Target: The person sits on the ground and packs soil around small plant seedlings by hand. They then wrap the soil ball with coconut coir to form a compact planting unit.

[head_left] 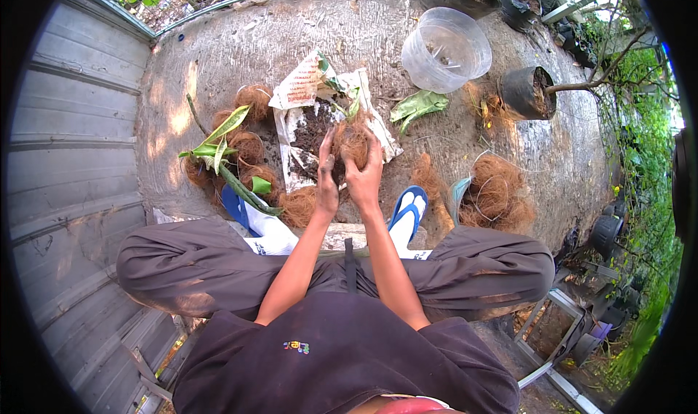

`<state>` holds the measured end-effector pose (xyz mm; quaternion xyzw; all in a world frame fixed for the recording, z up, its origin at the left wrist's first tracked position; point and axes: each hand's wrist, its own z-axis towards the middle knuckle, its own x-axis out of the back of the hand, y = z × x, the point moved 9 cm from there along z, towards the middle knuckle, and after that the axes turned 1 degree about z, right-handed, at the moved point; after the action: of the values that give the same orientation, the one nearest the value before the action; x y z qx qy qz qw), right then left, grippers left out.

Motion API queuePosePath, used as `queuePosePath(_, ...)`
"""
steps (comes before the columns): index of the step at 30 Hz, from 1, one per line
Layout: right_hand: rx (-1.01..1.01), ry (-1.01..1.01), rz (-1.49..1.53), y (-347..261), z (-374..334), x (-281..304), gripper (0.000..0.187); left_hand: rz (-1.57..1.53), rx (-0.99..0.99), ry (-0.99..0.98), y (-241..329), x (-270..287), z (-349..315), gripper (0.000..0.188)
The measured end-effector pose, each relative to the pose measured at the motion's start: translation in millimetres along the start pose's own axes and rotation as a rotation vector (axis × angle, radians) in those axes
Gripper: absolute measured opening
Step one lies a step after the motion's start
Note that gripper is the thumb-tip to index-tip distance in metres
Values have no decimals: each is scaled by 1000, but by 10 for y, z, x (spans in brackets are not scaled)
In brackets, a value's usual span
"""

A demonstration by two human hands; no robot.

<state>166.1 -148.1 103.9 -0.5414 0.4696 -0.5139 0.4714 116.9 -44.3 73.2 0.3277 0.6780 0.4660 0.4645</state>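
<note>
Between my two hands I hold a ball of brown coconut fibre with a green leafy shoot sticking out of its top. My left hand, dark with soil, cups the ball's left side. On the other side, the fingers of my right hand wrap round it. Beneath lies an opened white sack with dark soil spread on it. To the left, several fibre balls sit in a cluster, with cut long green leaves lying across them.
A large clear plastic tub stands at the far right. Near it lie a loose green leaf and a tipped black pot with a woody stem. Loose coconut fibre is heaped beside my right foot. A corrugated metal wall rises on the left.
</note>
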Motion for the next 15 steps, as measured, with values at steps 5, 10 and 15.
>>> queuePosePath(5, 63, 101, -350, -246, 48, 118, 59, 158, -64, -74, 222, -200, -140, 72)
queuePosePath(10, 49, 203, -252, -355, 131, 302, 51, 254, -92, -130, 317, -325, -206, 77)
queuePosePath(15, -255, 209, 299, 235, 232, 556, 41, 132, -46, 20, 551, -287, -102, 82)
